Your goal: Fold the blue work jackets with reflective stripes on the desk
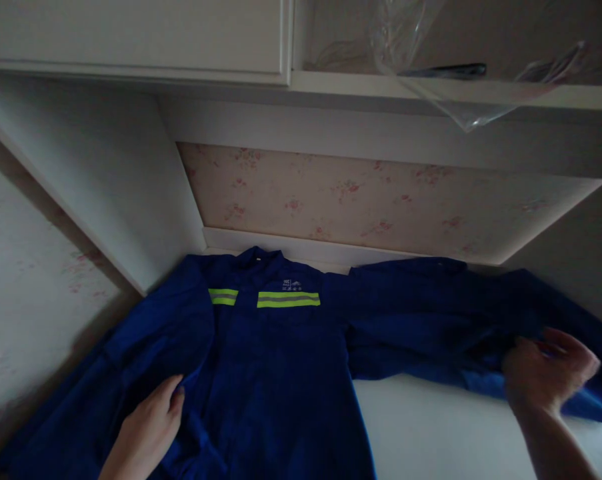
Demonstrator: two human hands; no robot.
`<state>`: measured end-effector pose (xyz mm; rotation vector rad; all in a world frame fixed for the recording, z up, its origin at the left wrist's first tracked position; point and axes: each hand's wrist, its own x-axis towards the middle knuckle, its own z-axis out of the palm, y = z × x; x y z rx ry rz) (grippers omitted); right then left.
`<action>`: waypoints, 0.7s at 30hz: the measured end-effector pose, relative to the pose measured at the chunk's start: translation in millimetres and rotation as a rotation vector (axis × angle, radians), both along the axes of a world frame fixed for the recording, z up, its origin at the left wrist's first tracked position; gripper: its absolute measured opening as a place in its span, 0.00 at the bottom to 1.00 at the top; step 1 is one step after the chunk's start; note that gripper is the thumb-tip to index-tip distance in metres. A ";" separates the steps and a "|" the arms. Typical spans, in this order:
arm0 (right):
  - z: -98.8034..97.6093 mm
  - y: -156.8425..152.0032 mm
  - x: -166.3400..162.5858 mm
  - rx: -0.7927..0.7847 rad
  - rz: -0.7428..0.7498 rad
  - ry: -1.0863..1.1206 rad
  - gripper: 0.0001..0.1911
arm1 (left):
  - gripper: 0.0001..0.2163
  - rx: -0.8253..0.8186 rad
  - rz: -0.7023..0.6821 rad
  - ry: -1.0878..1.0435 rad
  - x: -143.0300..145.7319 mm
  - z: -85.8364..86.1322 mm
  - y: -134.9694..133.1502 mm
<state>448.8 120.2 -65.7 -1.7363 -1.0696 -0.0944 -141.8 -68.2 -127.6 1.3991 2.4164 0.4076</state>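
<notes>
A dark blue work jacket (285,373) with yellow-green reflective stripes across the chest lies spread face up on a white surface (431,433), collar toward the wall. My left hand (148,427) rests flat on the jacket's left front, near the armpit, fingers slightly apart. My right hand (545,373) is closed around the fabric of the jacket's right sleeve (431,313), which stretches out to the right. The hand looks blurred.
A floral-papered wall (371,200) with a white ledge runs behind the jacket. White cupboards (131,33) hang overhead, and a clear plastic bag (461,80) droops from an open shelf at top right. A white side panel (105,187) slants at left.
</notes>
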 end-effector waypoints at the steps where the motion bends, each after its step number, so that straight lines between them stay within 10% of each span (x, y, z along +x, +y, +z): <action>1: 2.5 3.6 -13.5 0.090 -0.022 -0.070 0.22 | 0.21 -0.003 0.073 -0.078 -5.9 1.9 1.5; 6: 8.1 47.6 -96.6 -0.127 0.541 -0.461 0.20 | 0.23 0.049 0.314 -0.250 -15.7 2.7 7.3; 11: -22.9 98.8 -133.5 -0.884 0.487 -0.600 0.30 | 0.23 0.214 0.428 -0.373 -14.2 -12.8 -3.8; 16: -34.6 99.8 -128.7 -0.888 0.532 -0.617 0.16 | 0.29 0.345 0.522 -0.499 -13.7 -7.6 -10.5; 21: 2.5 100.6 -103.6 -0.750 0.358 -0.593 0.20 | 0.30 0.418 0.677 -0.612 -11.6 9.6 -4.3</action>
